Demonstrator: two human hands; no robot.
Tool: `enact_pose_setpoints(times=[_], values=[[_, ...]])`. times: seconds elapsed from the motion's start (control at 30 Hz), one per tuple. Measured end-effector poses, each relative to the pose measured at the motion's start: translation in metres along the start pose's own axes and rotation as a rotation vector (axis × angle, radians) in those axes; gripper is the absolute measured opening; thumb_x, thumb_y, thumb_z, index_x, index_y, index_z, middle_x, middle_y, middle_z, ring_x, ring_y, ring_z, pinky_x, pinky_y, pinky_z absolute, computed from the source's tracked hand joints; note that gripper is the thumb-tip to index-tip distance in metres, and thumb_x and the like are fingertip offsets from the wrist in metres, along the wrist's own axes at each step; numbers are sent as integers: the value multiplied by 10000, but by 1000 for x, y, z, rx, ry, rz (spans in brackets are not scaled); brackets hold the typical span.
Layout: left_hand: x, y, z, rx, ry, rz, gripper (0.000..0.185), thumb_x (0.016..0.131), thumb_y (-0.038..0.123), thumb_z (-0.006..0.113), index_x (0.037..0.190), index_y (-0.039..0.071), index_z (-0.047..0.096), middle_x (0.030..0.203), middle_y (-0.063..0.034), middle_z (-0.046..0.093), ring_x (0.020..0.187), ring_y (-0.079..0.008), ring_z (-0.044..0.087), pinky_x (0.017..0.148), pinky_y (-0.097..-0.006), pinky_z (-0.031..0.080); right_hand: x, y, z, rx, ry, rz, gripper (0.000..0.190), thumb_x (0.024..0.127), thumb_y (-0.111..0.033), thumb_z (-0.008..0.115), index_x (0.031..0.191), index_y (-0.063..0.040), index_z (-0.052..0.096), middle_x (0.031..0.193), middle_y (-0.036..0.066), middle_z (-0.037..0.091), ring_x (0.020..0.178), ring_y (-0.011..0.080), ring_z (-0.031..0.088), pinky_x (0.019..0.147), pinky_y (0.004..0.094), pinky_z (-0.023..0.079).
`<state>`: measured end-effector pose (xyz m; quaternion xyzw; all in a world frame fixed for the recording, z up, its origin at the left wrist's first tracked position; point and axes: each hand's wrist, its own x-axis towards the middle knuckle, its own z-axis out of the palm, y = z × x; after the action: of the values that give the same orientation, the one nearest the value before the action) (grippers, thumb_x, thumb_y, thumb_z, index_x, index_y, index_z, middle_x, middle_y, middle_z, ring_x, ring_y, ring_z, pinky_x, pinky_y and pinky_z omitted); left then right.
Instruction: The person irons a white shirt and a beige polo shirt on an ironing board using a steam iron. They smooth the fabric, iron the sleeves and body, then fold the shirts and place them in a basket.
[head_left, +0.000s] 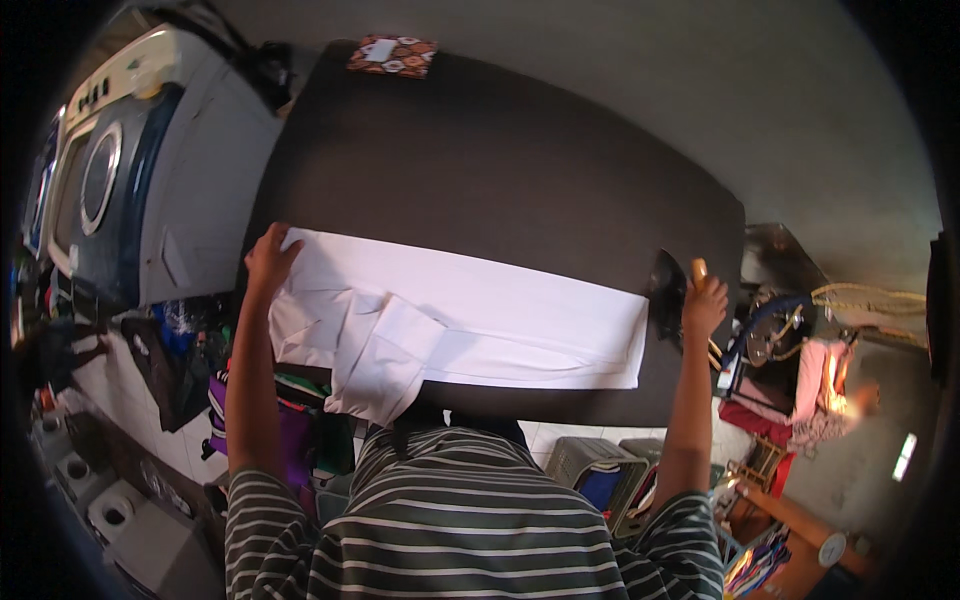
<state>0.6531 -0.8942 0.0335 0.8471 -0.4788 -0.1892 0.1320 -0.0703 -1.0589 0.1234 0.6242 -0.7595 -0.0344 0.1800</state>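
Note:
A white cloth garment (480, 292) lies spread along the near side of a dark padded table (480, 165), with a bunched, folded part at its lower left. At the garment's upper left corner, my left hand (271, 259) pinches the edge of the cloth. My right hand (703, 306) is closed around the light wooden handle of an iron (667, 292). The dark iron stands on the table just beyond the garment's right end. Where its soleplate meets the table is hard to make out.
A patterned booklet (393, 56) lies at the table's far left edge. Left of the table stands a washing machine (112, 180). Cables and hoses (780, 315) hang at the right edge. Plastic baskets (592, 465) holding cloth stand on the floor below.

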Motion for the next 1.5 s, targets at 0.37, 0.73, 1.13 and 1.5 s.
enact_pose_setpoints(times=[0.37,0.73,1.13,1.5], values=[[-24,42,-26,-66,275,389,278,873,96,656,1148,96,616,1127,-89,640,1043,-306,615,943,-416,461,-192,-315,-123,938,-688,-919,355,858,-295,725,1105,-51,653,1163,144,575,1090,344,537,984,448,435],[-20,69,-38,-95,-382,502,282,956,276,554,975,25,683,875,-153,698,857,-320,667,802,-393,519,-138,-66,-165,1470,-1086,-45,207,913,-131,701,1068,-70,577,934,-37,525,872,87,514,758,250,445],[2,83,-33,58,-596,209,596,995,516,423,1176,13,687,1217,-227,653,1168,-377,595,1032,-390,437,-167,5,-43,1380,-556,319,201,919,-130,676,1104,-103,602,767,-59,524,720,40,440,600,191,320],[30,68,-34,118,-973,287,375,854,309,670,1157,89,667,1153,-109,674,1105,-237,623,970,-343,477,-130,-20,-262,518,-485,-459,360,690,-19,747,1042,-64,684,1114,137,545,1080,365,526,950,445,450]])
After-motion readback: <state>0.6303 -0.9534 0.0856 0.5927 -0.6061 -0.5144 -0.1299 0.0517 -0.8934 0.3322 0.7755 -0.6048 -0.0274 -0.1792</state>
